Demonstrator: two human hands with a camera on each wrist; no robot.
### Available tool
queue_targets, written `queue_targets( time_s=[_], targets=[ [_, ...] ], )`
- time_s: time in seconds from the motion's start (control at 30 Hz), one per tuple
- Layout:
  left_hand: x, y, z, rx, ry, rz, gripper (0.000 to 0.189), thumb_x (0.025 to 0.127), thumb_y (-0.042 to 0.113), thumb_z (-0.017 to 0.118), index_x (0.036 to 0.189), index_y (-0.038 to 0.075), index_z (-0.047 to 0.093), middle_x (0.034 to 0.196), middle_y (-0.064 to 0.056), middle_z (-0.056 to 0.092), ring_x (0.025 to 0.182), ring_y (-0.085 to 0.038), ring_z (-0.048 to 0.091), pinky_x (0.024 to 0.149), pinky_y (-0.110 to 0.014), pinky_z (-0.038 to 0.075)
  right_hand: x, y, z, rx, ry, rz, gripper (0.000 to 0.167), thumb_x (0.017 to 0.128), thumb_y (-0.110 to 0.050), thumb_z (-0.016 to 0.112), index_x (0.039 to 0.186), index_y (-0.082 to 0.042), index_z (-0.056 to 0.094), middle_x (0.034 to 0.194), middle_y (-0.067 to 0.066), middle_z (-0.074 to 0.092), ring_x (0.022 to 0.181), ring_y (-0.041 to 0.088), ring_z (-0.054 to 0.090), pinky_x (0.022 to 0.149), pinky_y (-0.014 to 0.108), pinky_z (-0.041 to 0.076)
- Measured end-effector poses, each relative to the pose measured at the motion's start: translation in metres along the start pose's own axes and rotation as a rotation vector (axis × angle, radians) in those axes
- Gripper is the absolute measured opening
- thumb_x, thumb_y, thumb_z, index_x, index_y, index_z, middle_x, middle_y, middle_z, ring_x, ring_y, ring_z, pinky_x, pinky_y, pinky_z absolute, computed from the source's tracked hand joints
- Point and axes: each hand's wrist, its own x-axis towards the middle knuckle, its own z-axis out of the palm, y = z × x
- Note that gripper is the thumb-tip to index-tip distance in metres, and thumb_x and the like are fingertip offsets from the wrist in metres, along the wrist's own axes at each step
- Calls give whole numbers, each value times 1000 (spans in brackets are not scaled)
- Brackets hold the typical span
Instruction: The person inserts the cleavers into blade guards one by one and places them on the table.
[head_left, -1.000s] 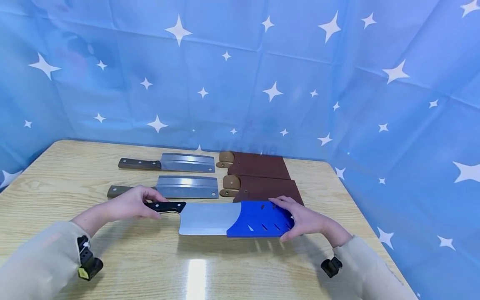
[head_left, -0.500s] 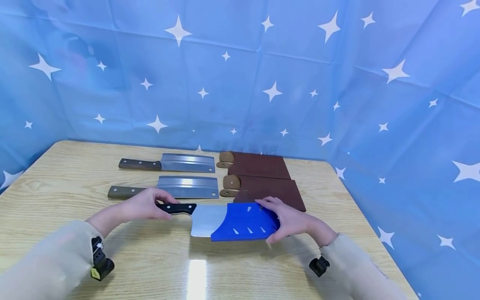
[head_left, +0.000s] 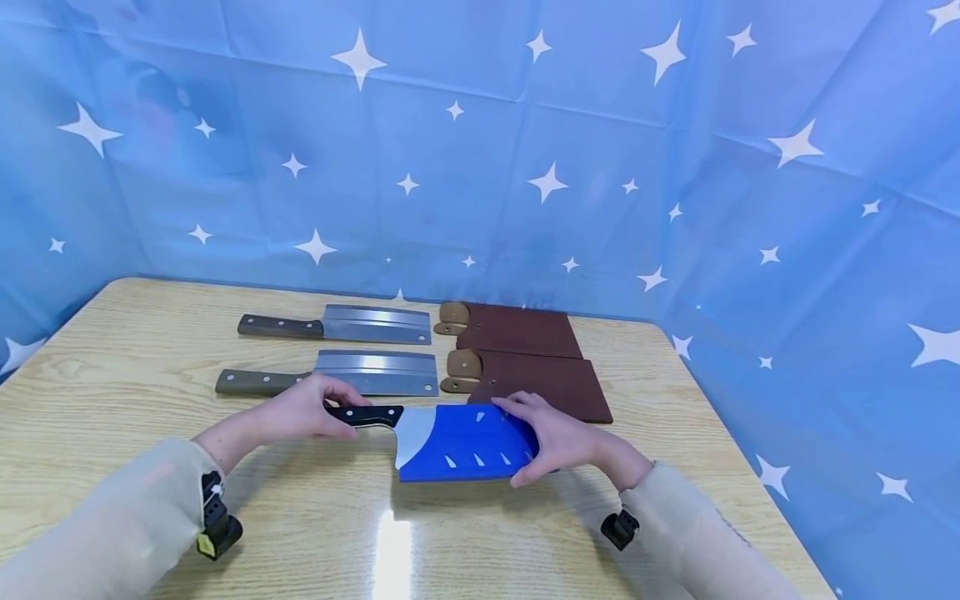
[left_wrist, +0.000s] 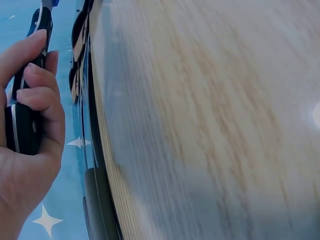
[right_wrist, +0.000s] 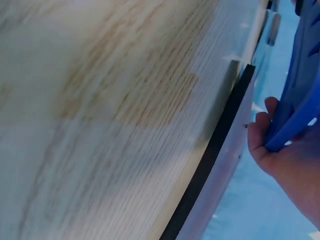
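Observation:
My left hand [head_left: 313,408] grips the black riveted handle [head_left: 375,416] of a cleaver, its fingers curled round it in the left wrist view. Only a narrow strip of the cleaver's blade [head_left: 411,433] shows, beside the handle; the rest is hidden inside a blue slotted blade guard [head_left: 468,446]. At the guard's far end my right hand [head_left: 551,437] holds it, thumb at the lower edge and fingers at the upper. In the right wrist view the blue guard [right_wrist: 300,85] lies in the curled hand. Cleaver and guard are held above the table, with a shadow below.
Two more cleavers lie behind on the wooden table [head_left: 315,517]: a rear cleaver [head_left: 375,323] and a nearer cleaver [head_left: 382,372]. To their right are two brown leather sheaths, a rear sheath [head_left: 521,331] and a front sheath [head_left: 547,387]. A starry blue curtain [head_left: 480,167] hangs behind.
The blue guard has slid left over the blade, covering most of it. My right hand has moved left with the guard, while my left hand has moved right with the cleaver.

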Motion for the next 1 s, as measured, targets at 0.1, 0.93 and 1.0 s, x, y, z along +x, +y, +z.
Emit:
queue_targets(
  time_s=[0.1, 0.93, 1.0],
  targets=[
    [0, -1, 0, -1, 5, 12, 38, 75, 13, 77, 109, -1, 66, 93, -10, 66, 70, -13, 53, 55, -25, 46, 0, -1, -1, 2, 10, -9, 101, 65, -42, 79, 145, -4, 31, 134, 13, 39, 122, 29, 36, 94, 48, 40],
    [-15, -19, -3, 203, 38, 39, 32, 76, 18, 77, 104, 7, 68, 97, -3, 67, 86, -14, 56, 73, -27, 46, -5, 5, 14, -136, 10, -2, 102, 65, -52, 78, 142, -2, 32, 138, 11, 41, 125, 26, 38, 100, 48, 38],
    [-15, -21, -1, 216, 47, 37, 31, 75, 18, 77, 103, 8, 69, 97, -3, 67, 86, -14, 56, 73, -27, 46, -4, 4, 16, -180, 15, -9, 102, 64, -55, 77, 140, -2, 35, 137, 10, 44, 124, 24, 39, 101, 46, 38]
  ],
)
